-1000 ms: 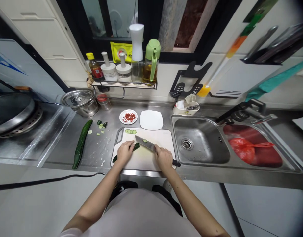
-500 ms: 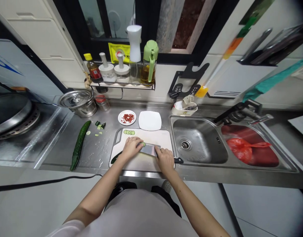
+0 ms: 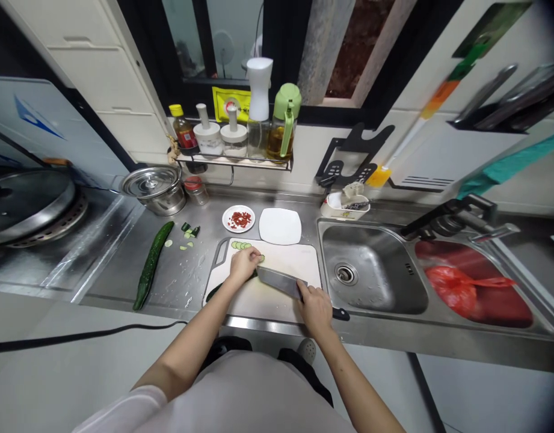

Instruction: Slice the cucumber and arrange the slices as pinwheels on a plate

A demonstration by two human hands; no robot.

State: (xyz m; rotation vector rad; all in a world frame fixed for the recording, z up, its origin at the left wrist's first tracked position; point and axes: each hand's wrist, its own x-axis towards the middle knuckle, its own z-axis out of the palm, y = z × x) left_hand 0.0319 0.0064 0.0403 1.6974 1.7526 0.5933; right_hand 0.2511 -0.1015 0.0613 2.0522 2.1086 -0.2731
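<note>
The left hand [image 3: 244, 264] pinches a slice [image 3: 261, 258] between nearly closed fingertips; the right hand [image 3: 316, 308] wraps the knife [image 3: 280, 281] handle. On the board [image 3: 249, 308], the cucumber [image 3: 213, 293] passes beneath the left forearm towards eight o'clock; more slices [image 3: 240, 245] lie at eleven.

Making out no word or number for certain. Upright yellow packet [image 3: 229, 98] is showing round reddish emblem [image 3: 231, 104] and darker marks; characters are coming out too small for me. Yellow-capped bottle [image 3: 183, 128] is wearing red label [image 3: 187, 138] with pale patch, wording blurring. Pale panel [image 3: 15, 144] at far left is carrying bold blue arrow-like sign [image 3: 36, 118]. Cream caddy [image 3: 342, 211] is bearing tiny coloured print [image 3: 346, 214]; cutting board [image 3: 295, 264], faint mark [image 3: 305, 252] near far right corner. I'm deciphering neither.
</note>
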